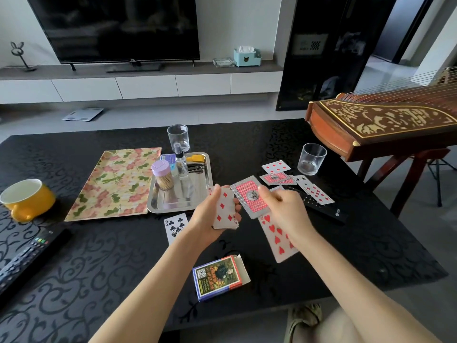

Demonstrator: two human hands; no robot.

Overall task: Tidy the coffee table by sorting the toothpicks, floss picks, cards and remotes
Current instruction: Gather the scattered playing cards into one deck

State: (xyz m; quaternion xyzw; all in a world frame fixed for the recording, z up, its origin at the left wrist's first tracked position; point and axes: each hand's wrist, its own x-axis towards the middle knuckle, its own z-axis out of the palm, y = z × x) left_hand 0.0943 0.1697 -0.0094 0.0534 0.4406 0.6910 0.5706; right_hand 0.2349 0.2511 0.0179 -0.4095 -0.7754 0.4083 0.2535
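Note:
My left hand (210, 216) grips a small stack of cards (225, 211) with a five of diamonds on top. Beside it, my right hand (284, 209) pinches a face-down card (249, 196) with a red back. A hearts card (278, 240) lies on the black table under my right wrist. A six of clubs (176, 226) lies to the left, and several loose cards (294, 180) are spread further back on the right. The open card box (218, 277) lies near the front edge. One remote (27, 258) rests at far left, another remote (326, 209) behind my right hand. A toothpick jar (163, 174) stands in the steel tray (160, 205).
A floral tray (116, 184) lies left of the steel tray, which also holds a spray bottle (181, 164) and small items. Two glasses (178, 137) (311, 158) stand on the table (99, 268). A yellow mug (27, 199) sits far left. A zither (383, 125) overhangs the right.

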